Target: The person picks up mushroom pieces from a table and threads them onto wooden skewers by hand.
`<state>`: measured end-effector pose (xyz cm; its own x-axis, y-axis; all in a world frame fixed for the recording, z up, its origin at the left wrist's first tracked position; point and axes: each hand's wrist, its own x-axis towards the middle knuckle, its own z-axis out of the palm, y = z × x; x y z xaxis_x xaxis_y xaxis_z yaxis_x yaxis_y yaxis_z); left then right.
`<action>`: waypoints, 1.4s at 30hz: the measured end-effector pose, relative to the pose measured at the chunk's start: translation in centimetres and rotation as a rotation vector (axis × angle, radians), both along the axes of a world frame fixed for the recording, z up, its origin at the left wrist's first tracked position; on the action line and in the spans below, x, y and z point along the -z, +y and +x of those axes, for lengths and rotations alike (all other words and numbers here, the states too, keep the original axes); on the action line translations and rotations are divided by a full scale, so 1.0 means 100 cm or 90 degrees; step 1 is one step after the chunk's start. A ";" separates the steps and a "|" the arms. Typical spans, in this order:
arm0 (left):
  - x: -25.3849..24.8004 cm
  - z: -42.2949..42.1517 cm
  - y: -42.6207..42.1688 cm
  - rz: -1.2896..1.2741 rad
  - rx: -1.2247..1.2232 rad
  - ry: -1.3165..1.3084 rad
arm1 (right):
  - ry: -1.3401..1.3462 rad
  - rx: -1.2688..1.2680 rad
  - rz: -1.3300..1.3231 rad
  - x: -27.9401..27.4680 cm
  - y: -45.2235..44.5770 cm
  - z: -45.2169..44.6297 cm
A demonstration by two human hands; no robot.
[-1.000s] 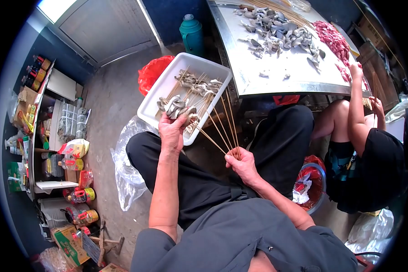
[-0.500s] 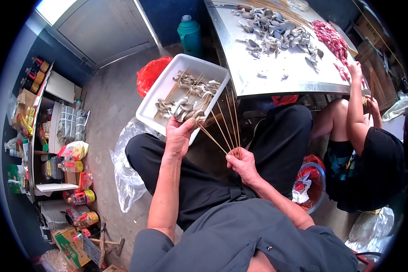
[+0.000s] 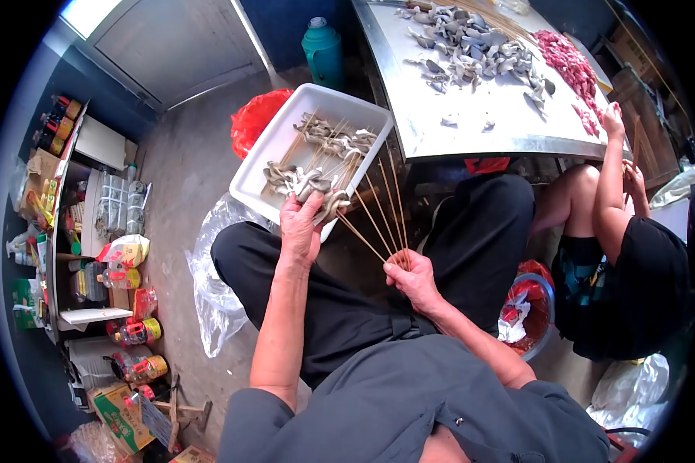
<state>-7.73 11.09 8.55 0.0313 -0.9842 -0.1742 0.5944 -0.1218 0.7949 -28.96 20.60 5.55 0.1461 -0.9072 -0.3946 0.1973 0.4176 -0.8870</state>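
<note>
My right hand (image 3: 413, 278) is closed round a fan of several thin bamboo skewers (image 3: 398, 204). One skewer points up and left to grey oyster mushroom pieces (image 3: 332, 207), which my left hand (image 3: 301, 230) pinches between thumb and fingers. Under and beyond that hand stands a white plastic tray (image 3: 243, 181). Inside it lie skewers threaded with more oyster mushrooms (image 3: 333, 139), in rows. Whether the tip has passed through the piece in my left hand is hidden by the fingers.
A metal-topped table (image 3: 455, 143) bears loose mushrooms (image 3: 479, 50) and red meat pieces (image 3: 567, 65). Another person's arm (image 3: 611, 170) reaches to the meat. A teal flask (image 3: 322, 54), red bag (image 3: 259, 122), clear plastic bag (image 3: 218, 285) and lined bin (image 3: 544, 316) stand around.
My left thumb and fingers have shifted a little on the mushroom pieces, which now sit slightly differently. My right hand keeps its hold on the skewers. The view has tilted slightly.
</note>
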 end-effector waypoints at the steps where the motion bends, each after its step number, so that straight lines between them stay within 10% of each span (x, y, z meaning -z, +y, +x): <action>1: 0.003 -0.002 0.001 0.002 0.000 0.001 | 0.002 -0.005 0.000 0.000 0.001 0.000; 42: 0.028 -0.011 0.005 0.011 -0.006 -0.090 | 0.054 -0.005 -0.028 0.008 0.004 -0.003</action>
<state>-8.86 11.64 5.73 0.0666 -0.9806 -0.1843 0.4773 -0.1309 0.8689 -29.28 21.02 4.78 0.1209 -0.9230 -0.3653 0.1175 0.3787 -0.9180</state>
